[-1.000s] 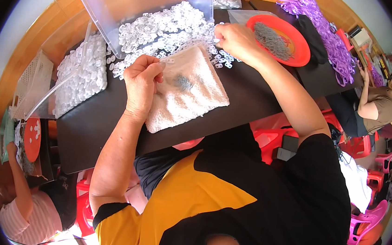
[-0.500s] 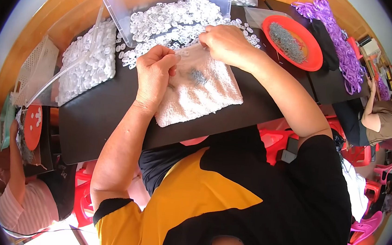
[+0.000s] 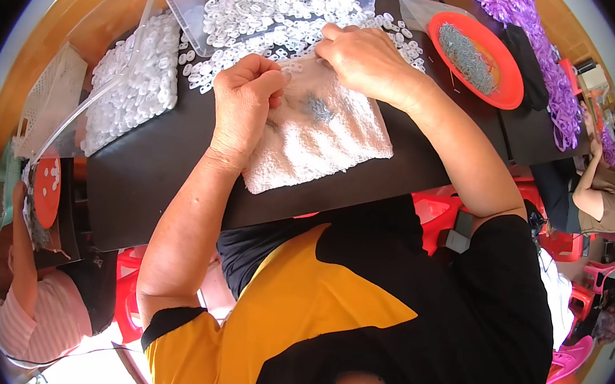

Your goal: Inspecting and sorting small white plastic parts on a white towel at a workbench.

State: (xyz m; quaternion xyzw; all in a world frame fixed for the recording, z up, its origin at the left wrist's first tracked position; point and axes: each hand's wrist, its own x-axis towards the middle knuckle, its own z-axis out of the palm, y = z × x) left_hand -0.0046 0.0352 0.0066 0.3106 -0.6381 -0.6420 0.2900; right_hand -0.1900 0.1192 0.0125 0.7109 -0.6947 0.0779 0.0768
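My left hand is closed over the left side of a white terry cloth, thumb pressed against the bent fingers; what they hold, if anything, is too small to name. Beyond the cloth's far edge, my right hand has its fingers bent together beside the loose white plastic pieces; its fingertips are partly hidden. These pieces are small ovals with holes, and a few lie at the cloth's far edge between my hands. A small heap of thin grey metal pins rests on the cloth.
A clear plastic bin lies tipped behind the loose pieces. To the left sits a bulging clear bag of white pieces. A red plate of grey pins and purple ribbons are at right. Other people sit at both sides.
The table and its things have shifted slightly in view. Both hands remain over the cloth's far part in much the same pose, my left thumb reaching a little further right.
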